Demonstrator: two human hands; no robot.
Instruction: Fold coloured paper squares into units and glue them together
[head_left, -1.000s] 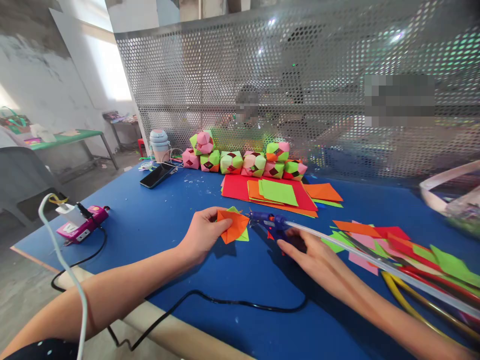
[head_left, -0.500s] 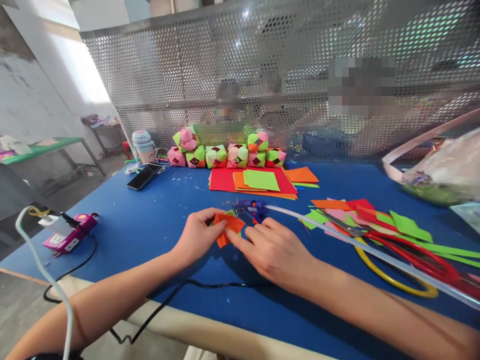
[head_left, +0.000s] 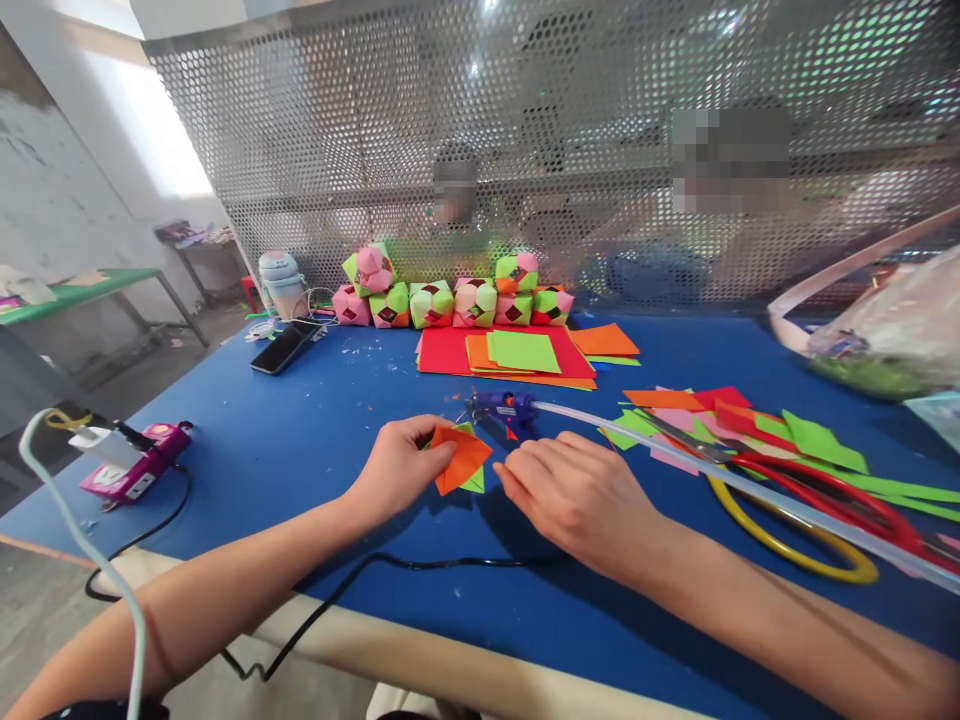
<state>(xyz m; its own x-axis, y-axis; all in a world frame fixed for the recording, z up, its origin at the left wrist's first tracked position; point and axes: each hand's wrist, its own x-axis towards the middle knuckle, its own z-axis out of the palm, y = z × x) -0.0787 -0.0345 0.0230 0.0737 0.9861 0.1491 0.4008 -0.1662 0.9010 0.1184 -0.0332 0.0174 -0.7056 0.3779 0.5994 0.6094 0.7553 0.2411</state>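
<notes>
My left hand (head_left: 401,460) pinches a folded orange-and-green paper piece (head_left: 460,461) between thumb and fingers, just above the blue table. The orange layer is on top, with green showing at its upper and lower edges. My right hand (head_left: 574,490) is curled just right of the paper, apart from it. Its inner fingers are hidden, so I cannot see whether anything is in them. Behind both hands lies a blue hot glue gun (head_left: 504,405) with a long clear glue stick (head_left: 645,438) running out to the right, behind my right forearm's far side.
Folded paper balls (head_left: 431,305) line the back, behind stacked coloured sheets (head_left: 435,352). Red-and-yellow-handled scissors (head_left: 795,535) lie on paper scraps (head_left: 817,440) at right. A phone (head_left: 283,346), a bottle (head_left: 281,285) and a purple power strip (head_left: 146,470) are left; a black cable (head_left: 442,563) crosses the front.
My right index finger has come off the orange paper, and that hand has curled and drawn slightly right. The paper has turned a little in my left hand, showing more green below.
</notes>
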